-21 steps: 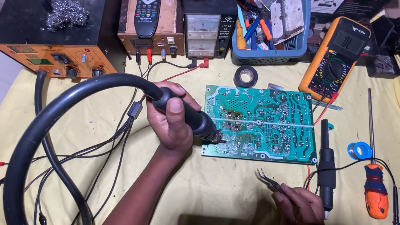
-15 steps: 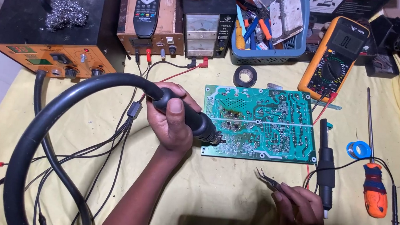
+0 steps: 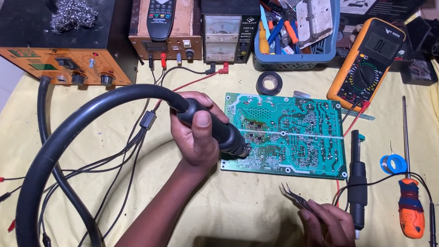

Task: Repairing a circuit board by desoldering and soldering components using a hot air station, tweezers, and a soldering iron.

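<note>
- Yellow cloth covers the bench (image 3: 253,216).
- Nearest, right hand (image 3: 326,236) pinches tweezers (image 3: 293,195), tips aimed up-left at the circuit board (image 3: 303,136).
- Farther, left hand (image 3: 197,132) is clamped on the hot-air wand (image 3: 219,131), nozzle over the board's left part.

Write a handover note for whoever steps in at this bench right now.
Left hand: gripping the black hot-air wand on its thick black hose, nozzle down on the left part of the green circuit board.
Right hand: holding slim metal tweezers just off the board's lower edge, tips clear of it.
The board lies flat, solder side up, on the yellow cloth. The black soldering iron lies to its right, the orange-handled screwdriver further right.
Done: wand in place on the board.
Left: tweezers have not reached the board; no part lifted that can be seen.
</note>
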